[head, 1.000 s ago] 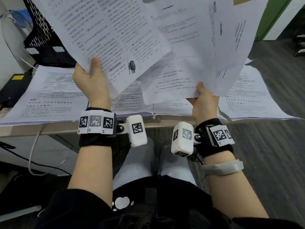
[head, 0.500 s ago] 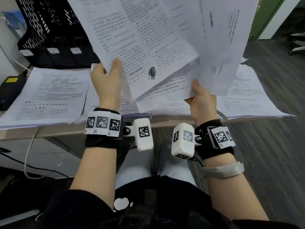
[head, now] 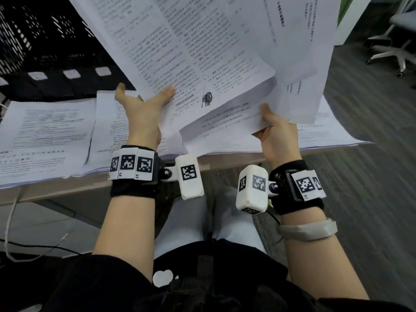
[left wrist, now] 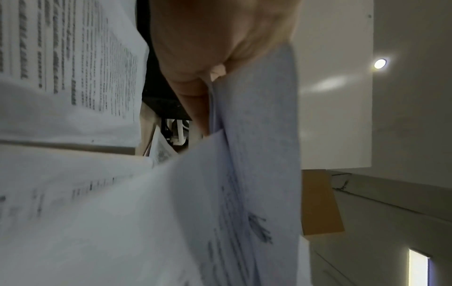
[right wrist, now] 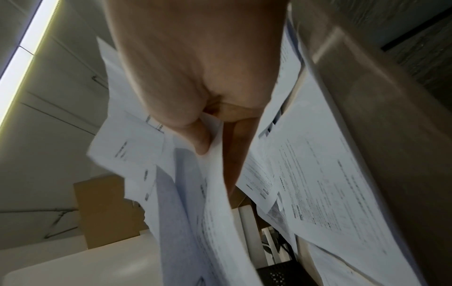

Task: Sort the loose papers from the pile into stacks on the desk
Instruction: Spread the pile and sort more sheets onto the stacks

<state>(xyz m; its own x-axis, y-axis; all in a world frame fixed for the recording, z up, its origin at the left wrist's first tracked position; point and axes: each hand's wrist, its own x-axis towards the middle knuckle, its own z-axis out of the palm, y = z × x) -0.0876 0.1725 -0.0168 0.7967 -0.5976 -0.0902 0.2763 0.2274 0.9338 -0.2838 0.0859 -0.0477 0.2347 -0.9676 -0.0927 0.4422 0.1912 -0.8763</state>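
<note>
A printed sheet (head: 180,52) with a black scribble near its bottom edge is held up above the desk (head: 56,190). My left hand (head: 144,113) holds its lower left corner, thumb spread flat on the front. In the left wrist view my left hand (left wrist: 203,81) lies along the sheet (left wrist: 257,135). My right hand (head: 274,131) grips the bottom of a fanned bundle of papers (head: 304,64), thumb on top. The right wrist view shows my right hand (right wrist: 203,135) pinching several sheets (right wrist: 215,212). The left sheet overlaps the bundle.
Three flat stacks lie on the desk: one at the left (head: 45,131), one in the middle (head: 108,131) and one at the right (head: 326,134). A black mesh tray (head: 45,41) stands behind them. An office chair base (head: 394,50) is at the far right. Cables (head: 11,221) hang under the desk.
My left hand has carried its sheet to the right until it overlaps the bundle in my right hand. The left thumb has spread out. My right hand has hardly moved.
</note>
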